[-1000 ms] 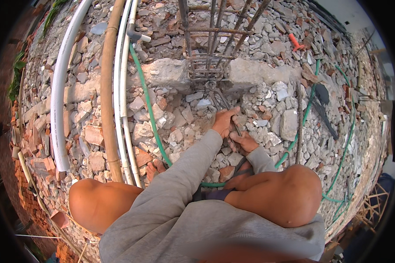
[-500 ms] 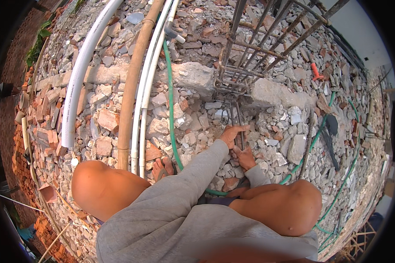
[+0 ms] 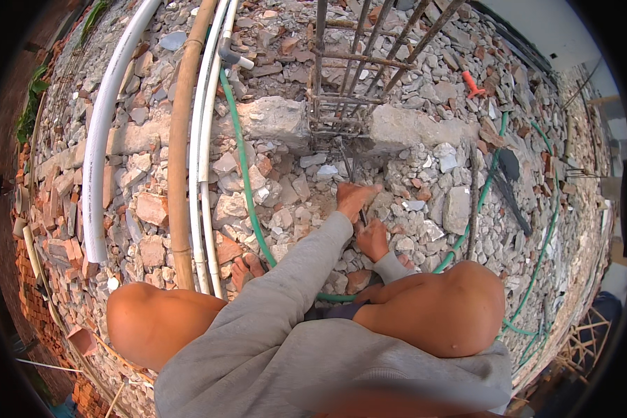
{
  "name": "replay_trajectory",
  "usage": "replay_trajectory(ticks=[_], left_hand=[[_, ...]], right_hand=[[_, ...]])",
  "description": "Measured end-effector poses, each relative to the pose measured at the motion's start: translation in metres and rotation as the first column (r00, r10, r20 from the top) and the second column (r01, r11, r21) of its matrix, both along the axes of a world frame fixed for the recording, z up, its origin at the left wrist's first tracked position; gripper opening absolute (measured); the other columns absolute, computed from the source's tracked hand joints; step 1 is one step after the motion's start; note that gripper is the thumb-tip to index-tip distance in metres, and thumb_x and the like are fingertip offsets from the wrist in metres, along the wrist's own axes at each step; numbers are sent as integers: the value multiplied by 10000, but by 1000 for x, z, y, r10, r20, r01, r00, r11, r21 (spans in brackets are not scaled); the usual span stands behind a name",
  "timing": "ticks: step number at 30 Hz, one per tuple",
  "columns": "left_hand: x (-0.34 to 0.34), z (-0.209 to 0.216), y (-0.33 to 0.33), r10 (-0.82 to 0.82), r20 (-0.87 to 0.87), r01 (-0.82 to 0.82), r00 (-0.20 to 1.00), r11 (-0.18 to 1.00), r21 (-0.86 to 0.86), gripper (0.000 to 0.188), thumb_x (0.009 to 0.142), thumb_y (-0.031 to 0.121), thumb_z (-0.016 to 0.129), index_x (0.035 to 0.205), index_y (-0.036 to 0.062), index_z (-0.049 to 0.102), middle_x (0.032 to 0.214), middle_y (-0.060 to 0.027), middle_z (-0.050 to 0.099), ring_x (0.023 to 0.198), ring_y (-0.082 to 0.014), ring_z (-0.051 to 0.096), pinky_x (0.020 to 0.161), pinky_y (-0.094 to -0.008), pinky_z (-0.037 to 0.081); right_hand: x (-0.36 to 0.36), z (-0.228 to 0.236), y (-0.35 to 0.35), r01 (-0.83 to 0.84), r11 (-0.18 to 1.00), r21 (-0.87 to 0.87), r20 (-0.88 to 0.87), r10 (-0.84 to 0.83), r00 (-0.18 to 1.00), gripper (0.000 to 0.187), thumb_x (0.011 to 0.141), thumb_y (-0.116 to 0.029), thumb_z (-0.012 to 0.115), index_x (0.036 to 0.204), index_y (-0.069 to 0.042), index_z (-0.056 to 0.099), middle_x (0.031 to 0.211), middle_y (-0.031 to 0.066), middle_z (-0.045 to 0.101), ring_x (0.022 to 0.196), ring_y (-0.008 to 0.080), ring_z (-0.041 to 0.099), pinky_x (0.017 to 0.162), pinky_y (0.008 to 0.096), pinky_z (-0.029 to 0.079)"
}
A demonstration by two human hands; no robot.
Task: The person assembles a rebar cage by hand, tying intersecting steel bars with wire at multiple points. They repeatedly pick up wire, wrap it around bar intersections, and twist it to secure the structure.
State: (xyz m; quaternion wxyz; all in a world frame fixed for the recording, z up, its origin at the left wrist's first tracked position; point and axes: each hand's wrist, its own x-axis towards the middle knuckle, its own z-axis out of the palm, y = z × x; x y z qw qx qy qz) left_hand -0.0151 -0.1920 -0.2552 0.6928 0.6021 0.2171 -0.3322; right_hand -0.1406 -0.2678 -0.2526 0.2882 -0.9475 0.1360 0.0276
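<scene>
Rubble [image 3: 425, 174] (broken brick, grey stone) under both hands [image 3: 355, 198], fingers [image 3: 373, 235] pressed down, grip unclear.

Change noted: your view, not your grip.
Your head has tilted; the rebar cage [image 3: 352, 90] shows closer to centre. Your left hand [image 3: 354, 198] and right hand [image 3: 373, 239] remain on the rubble.

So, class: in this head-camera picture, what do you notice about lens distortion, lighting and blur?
Head view: fisheye bends the white pipe and green hose toward a black rim; daylight is even, shadows soft; the rubble around the left hand and right hand is sharp; the grey garment at the bottom edge is blurred.
</scene>
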Motion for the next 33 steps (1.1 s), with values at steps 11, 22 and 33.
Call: replay_trajectory(ticks=[11,22,33], left_hand=[[8,19,3,-2,-404,-201,915,866,-459,154,997,81,709,899,57,593,639,27,456,516,-119,421,497,-315,413],[-7,10,24,56,-331,-253,942,766,-592,328,925,237,809,1128,10,687,929,-93,693,768,-247,680,667,-376,599],[7,19,-20,18,-135,-5,991,995,95,191,934,176,789,936,60,636,725,-23,568,514,-165,512,450,-361,435]], right_hand=[[15,57,-30,376,476,795,-496,152,855,341,948,-282,761,1143,-33,635,777,92,680,707,189,679,578,323,523],[5,19,-25,425,177,888,-446,99,889,296,988,-238,716,1085,34,651,818,174,722,666,275,726,566,412,549],[-6,32,-3,43,993,107,50,-49,998,184,834,-93,672,914,49,586,795,312,674,807,538,677,732,592,542]])
